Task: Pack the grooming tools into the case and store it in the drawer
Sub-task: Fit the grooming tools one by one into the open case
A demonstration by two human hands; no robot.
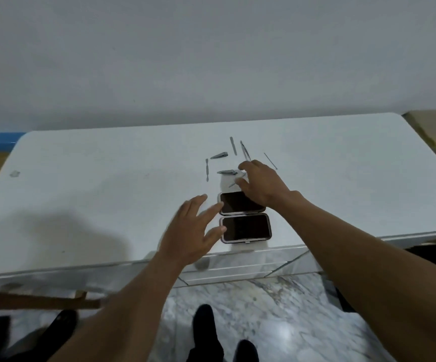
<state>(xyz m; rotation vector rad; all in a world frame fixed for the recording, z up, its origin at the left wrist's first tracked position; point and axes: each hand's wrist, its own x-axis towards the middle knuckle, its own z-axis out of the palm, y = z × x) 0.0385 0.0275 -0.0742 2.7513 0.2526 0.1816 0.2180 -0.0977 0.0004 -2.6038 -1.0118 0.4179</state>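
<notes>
Right hand (261, 184): I am reaching it over the far half of the case, fingers curled and closing on a small metal clipper (228, 172); whether the grip is already firm I cannot tell.
Left hand (190, 231): I am holding it spread and empty, fingertips touching the left edge of the case.
Case (245, 216): lying open and flat at the near edge of the table, two dark hinged halves, one far, one near; looking empty. Judged light and rigid; I am steadying it because it would likely slide on the smooth top.
Grooming tools (233, 146): thin metal pieces scattered just beyond the case, among them a second clipper (219, 155), a slim double-ended pusher (207, 169) to the left, tweezers (245, 150) and a fine probe (270, 161) to the right.
Handling: stiff, light, slick and lying flat, so best pinched by the long edges at mid-length; points kept away from fingertips.
Table (94, 192): white, smooth.
Drawer (237, 270): mirrored front below the near edge, appearing closed.
</notes>
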